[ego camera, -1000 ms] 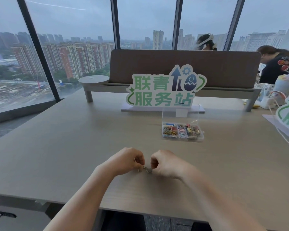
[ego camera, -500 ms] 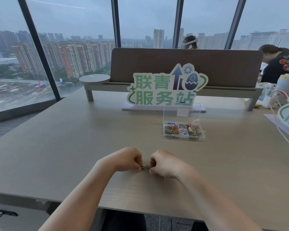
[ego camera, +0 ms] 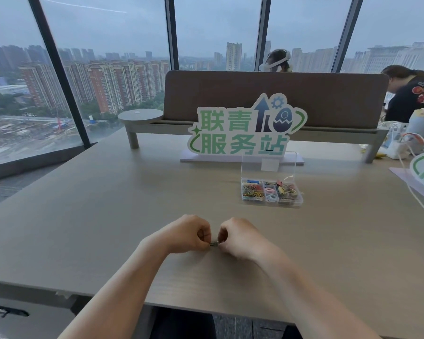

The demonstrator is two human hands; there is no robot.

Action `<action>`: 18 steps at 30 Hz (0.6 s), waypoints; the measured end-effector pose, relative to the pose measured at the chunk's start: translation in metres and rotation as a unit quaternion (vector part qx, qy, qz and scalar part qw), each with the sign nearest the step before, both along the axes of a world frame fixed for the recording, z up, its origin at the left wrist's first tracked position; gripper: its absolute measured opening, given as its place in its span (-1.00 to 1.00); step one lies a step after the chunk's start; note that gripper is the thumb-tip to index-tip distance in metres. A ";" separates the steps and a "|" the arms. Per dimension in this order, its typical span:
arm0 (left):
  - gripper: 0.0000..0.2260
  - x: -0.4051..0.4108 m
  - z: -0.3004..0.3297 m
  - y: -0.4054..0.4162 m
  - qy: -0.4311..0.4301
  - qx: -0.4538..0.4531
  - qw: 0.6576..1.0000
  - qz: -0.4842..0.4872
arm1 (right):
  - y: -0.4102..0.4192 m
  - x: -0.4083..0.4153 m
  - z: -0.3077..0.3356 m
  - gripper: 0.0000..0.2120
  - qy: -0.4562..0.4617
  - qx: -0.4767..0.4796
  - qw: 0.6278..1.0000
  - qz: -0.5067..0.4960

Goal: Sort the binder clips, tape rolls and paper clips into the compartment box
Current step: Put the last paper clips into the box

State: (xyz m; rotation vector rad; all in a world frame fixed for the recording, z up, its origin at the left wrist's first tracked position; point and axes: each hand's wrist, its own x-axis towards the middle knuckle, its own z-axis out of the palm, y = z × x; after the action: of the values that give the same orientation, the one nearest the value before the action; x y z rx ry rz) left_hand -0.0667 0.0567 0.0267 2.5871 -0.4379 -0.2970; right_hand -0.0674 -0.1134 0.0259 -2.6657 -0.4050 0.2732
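Head view: L hand (ego camera: pixel 186 234) and R hand (ego camera: pixel 240 237) sit knuckle to knuckle near the front edge of the desk (ego camera: pixel 108 216), fingers curled, both pinching one small metal clip (ego camera: pixel 214 244) between them; too small to tell which kind. Same grip as 0.5 s ago, hands barely shifted. Compartment box (ego camera: pixel 271 192), lid up, at 1 o'clock from the hands, well apart: paper clips left cell, tape rolls middle, binder clips right. Sign (ego camera: pixel 245 128) behind at 12. Person behind the divider has moved right.
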 end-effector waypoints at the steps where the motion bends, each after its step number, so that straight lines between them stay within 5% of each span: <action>1: -0.90 0.000 -0.001 0.001 0.001 -0.008 1.000 0.003 | 0.002 0.000 0.000 -0.87 -0.001 -0.007 1.000 -0.004; 8: -0.91 0.004 -0.006 0.008 0.002 -0.037 0.999 0.031 | 0.011 0.009 -0.002 -0.82 0.024 -0.034 0.999 -0.002; 18: -0.76 0.022 -0.010 -0.004 -0.043 -0.068 0.989 0.122 | 0.004 0.029 -0.009 -0.75 -0.046 0.064 0.997 -0.024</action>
State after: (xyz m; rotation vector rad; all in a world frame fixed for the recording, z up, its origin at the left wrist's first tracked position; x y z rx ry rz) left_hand -0.0451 0.0523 0.0171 2.4918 -0.1614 -0.0691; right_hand -0.0386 -0.1097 0.0173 -2.5644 -0.3740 0.1057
